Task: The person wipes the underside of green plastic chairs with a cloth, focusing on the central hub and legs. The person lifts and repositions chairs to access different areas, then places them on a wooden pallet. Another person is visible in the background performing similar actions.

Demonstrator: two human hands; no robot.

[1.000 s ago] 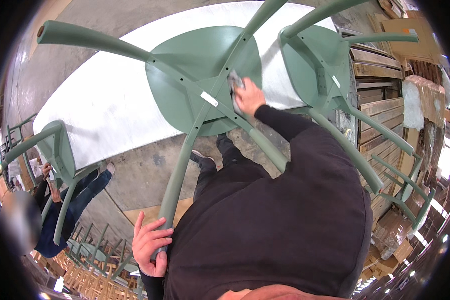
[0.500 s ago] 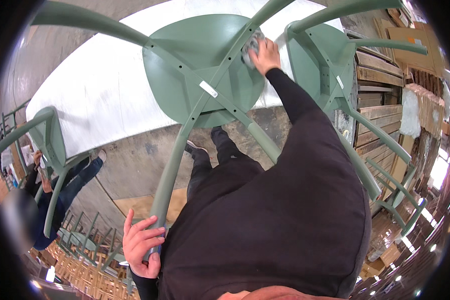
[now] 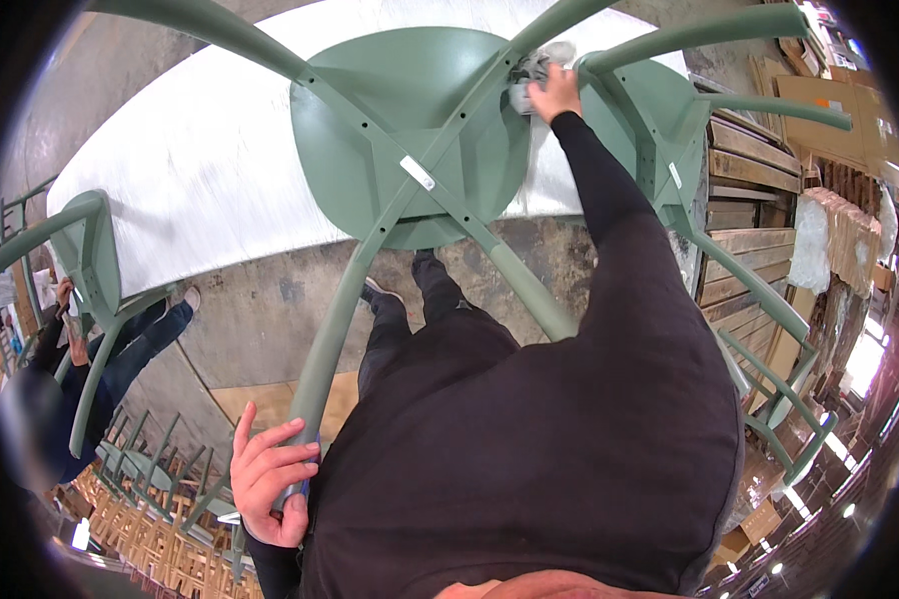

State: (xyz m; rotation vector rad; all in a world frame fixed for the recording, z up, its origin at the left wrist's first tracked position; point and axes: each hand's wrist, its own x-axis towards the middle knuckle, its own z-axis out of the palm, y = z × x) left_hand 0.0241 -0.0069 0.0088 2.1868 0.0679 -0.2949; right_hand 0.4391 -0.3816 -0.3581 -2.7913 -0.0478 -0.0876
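An upturned green chair [image 3: 410,130] lies seat-down on a long white-covered table [image 3: 200,190], its crossed legs pointing up and toward me. At the seat's right edge, my right hand [image 3: 557,95] grips a crumpled grey rag [image 3: 525,85] against the rim. Low on the left, my left hand [image 3: 273,477] rests around the end of a near chair leg [image 3: 330,349]; its thumb is on one side and the fingers lie over the other. A small white label [image 3: 417,172] is stuck where the legs cross.
Another upturned green chair [image 3: 649,120] stands close on the right. At far left, a person in dark clothes [image 3: 80,379] handles a third green chair [image 3: 90,250]. Several more chairs [image 3: 150,469] fill the lower left. Wooden slats [image 3: 744,255] and cardboard boxes [image 3: 829,110] line the right side.
My right hand and the rag have moved right, out to the seat's edge, and more of the rag shows. My left hand stays on the leg.
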